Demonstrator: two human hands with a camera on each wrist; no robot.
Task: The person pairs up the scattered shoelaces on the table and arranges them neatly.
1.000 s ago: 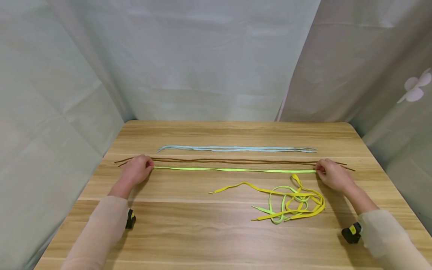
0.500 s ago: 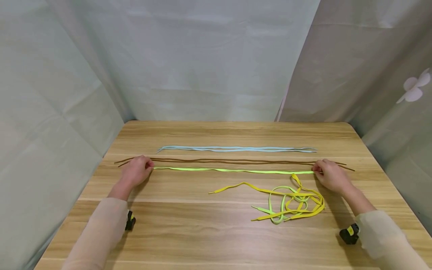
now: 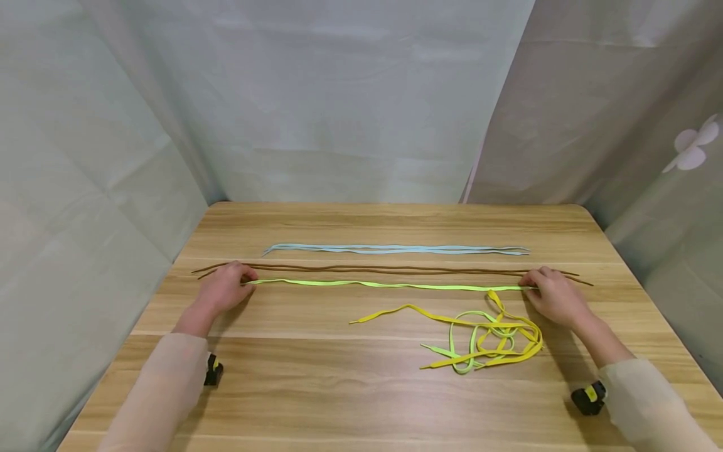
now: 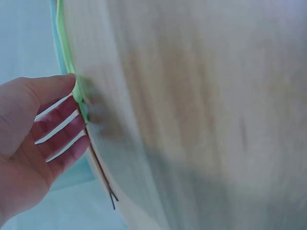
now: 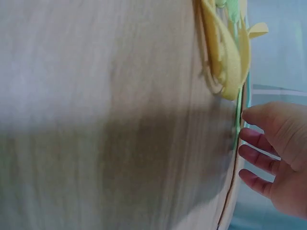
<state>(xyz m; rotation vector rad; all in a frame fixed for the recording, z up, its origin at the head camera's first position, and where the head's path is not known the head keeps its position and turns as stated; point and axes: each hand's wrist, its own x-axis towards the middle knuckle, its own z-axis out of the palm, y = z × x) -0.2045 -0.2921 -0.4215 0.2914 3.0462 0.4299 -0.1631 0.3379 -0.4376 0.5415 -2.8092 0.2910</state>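
A: Where is the straight green lace (image 3: 322,283)?

B: On the bench (image 3: 310,389), just on the near side of the brown laces (image 3: 474,272), running almost parallel to them.

A: And the hands?

B: The left hand (image 3: 223,287) is at the lace's one end, near the left tips of the brown laces; the right hand (image 3: 556,296) is at the other, near their right tips. Thumb and fingertips meet the green strip on both. Whether they pinch or merely touch it, I can't tell; the contact is covered.

A: Why a hand at each end?

B: Probably to lay it out straight beside the brown laces. It ripples slightly, so I doubt it's pulled hard. The blue laces (image 3: 407,250), beyond the brown laces, lie lengthwise too.

A: What about the tangle?

B: Yellow laces (image 3: 443,364) and a second green lace (image 3: 437,351), looped together on the near side of the brown laces, towards their right half. I can't trace every strand through the crossings.

A: Anything else hidden?

B: Both hands block stretches of the brown laces, short of their tips. The wrist views are blurry, especially around the fingertips.
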